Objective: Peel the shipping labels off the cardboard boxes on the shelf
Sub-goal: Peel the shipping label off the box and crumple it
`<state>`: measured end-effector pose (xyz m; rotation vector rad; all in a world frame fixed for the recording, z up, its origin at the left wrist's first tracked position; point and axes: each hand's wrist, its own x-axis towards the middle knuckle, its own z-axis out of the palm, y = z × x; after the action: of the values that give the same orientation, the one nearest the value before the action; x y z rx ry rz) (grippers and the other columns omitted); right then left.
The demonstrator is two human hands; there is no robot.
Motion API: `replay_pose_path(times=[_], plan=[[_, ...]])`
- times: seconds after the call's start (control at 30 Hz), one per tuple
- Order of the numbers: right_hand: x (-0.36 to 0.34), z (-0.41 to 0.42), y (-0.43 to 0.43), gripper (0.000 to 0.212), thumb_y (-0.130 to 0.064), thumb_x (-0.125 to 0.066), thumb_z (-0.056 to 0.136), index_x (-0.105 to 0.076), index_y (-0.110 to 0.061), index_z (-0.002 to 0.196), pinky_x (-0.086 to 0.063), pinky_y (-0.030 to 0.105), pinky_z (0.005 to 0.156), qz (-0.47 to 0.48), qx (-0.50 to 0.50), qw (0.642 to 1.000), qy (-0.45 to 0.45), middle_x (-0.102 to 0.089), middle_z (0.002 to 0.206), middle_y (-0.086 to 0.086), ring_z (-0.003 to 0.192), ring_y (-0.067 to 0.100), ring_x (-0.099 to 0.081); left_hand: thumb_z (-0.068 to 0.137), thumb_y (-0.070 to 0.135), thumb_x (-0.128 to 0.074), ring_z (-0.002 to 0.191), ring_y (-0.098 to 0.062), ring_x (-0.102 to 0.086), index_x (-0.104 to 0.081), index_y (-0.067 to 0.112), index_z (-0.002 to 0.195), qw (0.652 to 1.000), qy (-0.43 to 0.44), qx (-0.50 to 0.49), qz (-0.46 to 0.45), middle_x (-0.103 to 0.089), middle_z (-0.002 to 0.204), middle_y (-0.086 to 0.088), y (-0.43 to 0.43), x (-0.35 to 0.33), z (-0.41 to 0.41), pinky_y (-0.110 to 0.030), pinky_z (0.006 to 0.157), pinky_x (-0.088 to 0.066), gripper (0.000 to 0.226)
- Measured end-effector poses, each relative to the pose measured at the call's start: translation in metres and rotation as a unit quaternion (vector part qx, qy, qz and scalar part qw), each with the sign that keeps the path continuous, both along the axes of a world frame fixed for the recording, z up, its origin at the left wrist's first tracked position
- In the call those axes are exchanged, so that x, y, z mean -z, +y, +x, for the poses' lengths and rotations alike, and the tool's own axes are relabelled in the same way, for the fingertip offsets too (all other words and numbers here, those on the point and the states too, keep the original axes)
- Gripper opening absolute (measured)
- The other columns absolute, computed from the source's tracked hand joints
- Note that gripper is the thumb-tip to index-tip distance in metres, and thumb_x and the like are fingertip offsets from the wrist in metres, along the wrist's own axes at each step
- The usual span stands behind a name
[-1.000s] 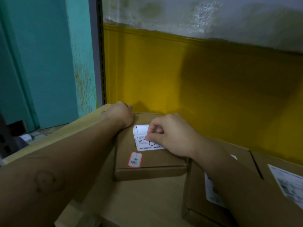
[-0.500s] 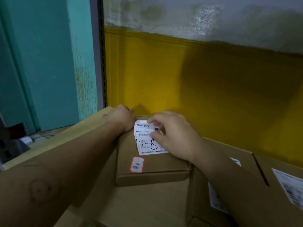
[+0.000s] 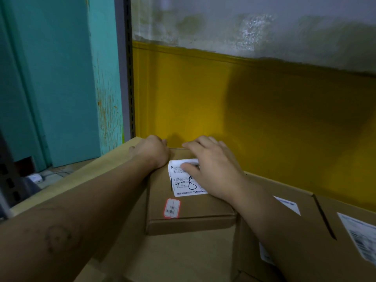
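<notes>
your right grip (image 3: 211, 169) lies flat, released, on the shipping label (image 3: 183, 185): pinch its far corner, peel low. left grip (image 3: 151, 151) at the box (image 3: 191, 212) far-left corner, clench unclear.

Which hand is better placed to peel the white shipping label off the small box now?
Right, probably. The right hand lies flat on the shipping label, thumb on its top part. The left hand holds the small cardboard box at its far left corner, beside the label.
</notes>
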<state>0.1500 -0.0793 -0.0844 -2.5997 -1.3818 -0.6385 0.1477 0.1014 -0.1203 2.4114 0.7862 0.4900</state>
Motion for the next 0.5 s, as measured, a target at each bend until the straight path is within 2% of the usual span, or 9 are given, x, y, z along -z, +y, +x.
replay_pose_path(times=[0.13,0.23,0.37,0.5], plan=[[-0.001,-0.004,0.001,0.068,-0.072,-0.047,0.082,-0.049,-0.027,0.133,-0.034,0.035,0.096,0.000,0.012,1.000,0.027,-0.051,0.122,-0.003,0.115,0.017,-0.041,0.102,0.036,-0.035,0.101,-0.031,-0.059,-0.060,0.015,0.103,1.000,0.017,0.000,0.011,-0.061,0.098,-0.010,-0.002,-0.001,0.000,-0.050,0.098,-0.043,0.033],[0.002,-0.008,0.005,0.079,-0.083,-0.039,0.075,-0.051,-0.027,0.130,-0.035,0.037,0.095,-0.005,0.036,0.999,0.038,-0.051,0.121,-0.002,0.113,0.017,-0.042,0.101,0.035,-0.035,0.100,-0.032,-0.059,-0.058,0.016,0.096,1.000,0.021,-0.002,0.018,-0.063,0.100,-0.011,-0.003,-0.003,0.001,-0.050,0.097,-0.043,0.030],[0.002,-0.010,0.011,0.059,-0.067,-0.043,0.086,-0.054,-0.023,0.124,-0.034,0.036,0.093,-0.001,0.047,0.999,-0.004,-0.052,0.120,0.002,0.112,0.020,-0.043,0.102,0.033,-0.035,0.100,-0.032,-0.059,-0.058,0.016,0.097,1.000,0.022,0.002,0.016,-0.060,0.095,-0.009,-0.004,-0.004,-0.001,-0.050,0.097,-0.044,0.029],[0.001,-0.007,0.007,0.046,-0.054,-0.046,0.092,-0.053,-0.024,0.126,-0.033,0.036,0.094,0.006,0.047,0.999,-0.002,-0.052,0.121,0.001,0.115,0.020,-0.043,0.101,0.035,-0.035,0.098,-0.031,-0.058,-0.061,0.016,0.096,1.000,0.016,0.002,0.016,-0.057,0.087,-0.006,-0.003,-0.002,-0.001,-0.050,0.098,-0.044,0.032]])
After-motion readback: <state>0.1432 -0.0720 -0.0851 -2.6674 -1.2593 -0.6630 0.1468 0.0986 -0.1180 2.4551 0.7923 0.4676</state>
